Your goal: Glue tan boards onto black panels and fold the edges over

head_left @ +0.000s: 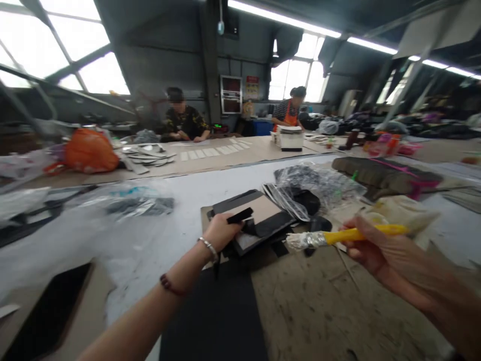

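Note:
My left hand [221, 233] is closed on a short black strip [240, 215], above a stack of dark-edged panels [225, 204]. A beige patch covers much of the top panel, and a dark flap lies by my fingers. To the right, my right hand [376, 250] grips a paintbrush [347, 235] by its yellow handle. Its bristles, coated in something whitish, point left towards the stack without touching it. Below my hands, a flat black sheet [218, 311] lies beside a stained brown board [300, 306].
Crumpled clear plastic [319, 180] and a dark folded bundle [383, 175] lie beyond the stack. At lower left rests a black phone-like slab [52, 306]. Two people work at the far table [210, 163], near an orange bag [90, 150] and a pile of pale panels [291, 138].

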{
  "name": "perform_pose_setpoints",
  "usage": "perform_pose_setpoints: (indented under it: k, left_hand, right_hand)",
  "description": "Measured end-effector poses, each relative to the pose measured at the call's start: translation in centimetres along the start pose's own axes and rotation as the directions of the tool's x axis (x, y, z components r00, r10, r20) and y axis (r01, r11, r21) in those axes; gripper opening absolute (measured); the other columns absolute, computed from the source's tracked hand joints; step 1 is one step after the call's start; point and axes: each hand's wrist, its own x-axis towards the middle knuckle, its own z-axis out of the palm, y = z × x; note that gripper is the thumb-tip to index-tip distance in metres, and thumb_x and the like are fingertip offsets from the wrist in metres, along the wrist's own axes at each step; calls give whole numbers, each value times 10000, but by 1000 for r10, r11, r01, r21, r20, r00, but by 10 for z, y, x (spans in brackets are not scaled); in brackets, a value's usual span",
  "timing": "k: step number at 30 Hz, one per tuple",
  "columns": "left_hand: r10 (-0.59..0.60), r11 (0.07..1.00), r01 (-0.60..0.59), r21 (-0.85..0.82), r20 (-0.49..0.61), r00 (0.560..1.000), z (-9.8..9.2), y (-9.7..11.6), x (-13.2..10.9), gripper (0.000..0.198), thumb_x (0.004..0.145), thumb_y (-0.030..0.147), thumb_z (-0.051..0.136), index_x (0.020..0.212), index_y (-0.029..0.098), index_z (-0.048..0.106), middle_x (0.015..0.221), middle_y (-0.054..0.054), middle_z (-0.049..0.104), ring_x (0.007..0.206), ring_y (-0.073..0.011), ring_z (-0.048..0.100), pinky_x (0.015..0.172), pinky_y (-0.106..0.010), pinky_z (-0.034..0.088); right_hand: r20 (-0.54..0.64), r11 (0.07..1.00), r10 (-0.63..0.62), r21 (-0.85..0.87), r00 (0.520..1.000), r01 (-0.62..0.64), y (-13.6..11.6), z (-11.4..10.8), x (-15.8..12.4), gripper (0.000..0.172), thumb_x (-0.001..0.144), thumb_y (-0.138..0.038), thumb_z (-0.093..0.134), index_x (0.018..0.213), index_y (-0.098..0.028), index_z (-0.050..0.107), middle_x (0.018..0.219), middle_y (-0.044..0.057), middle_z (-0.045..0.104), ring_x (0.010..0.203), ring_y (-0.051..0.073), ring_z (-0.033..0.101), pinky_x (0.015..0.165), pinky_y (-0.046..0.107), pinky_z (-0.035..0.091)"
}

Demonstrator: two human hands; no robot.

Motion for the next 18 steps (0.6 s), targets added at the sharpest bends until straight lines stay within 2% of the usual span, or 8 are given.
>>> perform_pose_setpoints:
  k: [3,6,9,11,13,15,18]
  left_hand:
    - [-28,1000,28,-7,-5,1000,1,-3,8,120,679,170,557,562,161,532,438,58,463,397,-73,404,418,-199,317]
    - [-43,999,43,-26,7,999,2,-4,11,114,703,141,533,592,159,558,426,57,470,378,-76,412,408,-199,330]
    - [-46,998,47,-42,31,998,1,-3,12,118,716,126,521,613,159,570,407,61,457,358,-78,408,390,-198,327]
    - [-52,997,54,-50,45,998,0,-2,13,117,718,120,518,621,157,571,406,59,461,351,-80,410,385,-198,331]
    - [-59,996,62,-61,55,997,0,-3,14,111,722,122,515,635,156,574,415,55,473,347,-81,415,381,-200,337]
    - [-61,995,65,-69,61,996,0,-5,15,100,726,132,515,655,156,582,424,52,483,345,-84,419,376,-201,337]
    - [-60,995,64,-72,61,996,1,-8,16,88,725,143,520,682,159,596,425,54,484,346,-86,423,371,-200,331]
  right_hand:
    - [113,997,45,-61,993,-38,-7,30,-4,291,635,-454,696,740,-196,610,630,5,576,480,106,520,406,206,467]
    - [222,948,-100,-276,970,161,-15,61,-6,315,676,-482,654,789,-192,608,562,6,569,509,135,541,443,226,461]
    - [322,840,-240,-404,916,362,-15,84,-5,290,726,-474,609,792,-191,612,632,15,591,552,140,554,491,242,467]
    - [394,789,-268,-434,879,435,-12,92,-5,253,762,-447,576,769,-197,606,657,8,588,565,129,549,503,233,463]
    - [443,769,-240,-457,864,447,-9,94,-4,241,789,-433,545,753,-200,594,630,-2,576,552,123,543,490,225,452]
    - [419,776,-210,-478,883,411,-9,93,-3,245,795,-437,537,769,-198,587,604,-3,573,529,127,545,472,228,451]
    - [334,779,-245,-491,910,390,-10,93,-2,251,785,-443,548,789,-195,583,585,1,574,503,133,544,453,237,452]
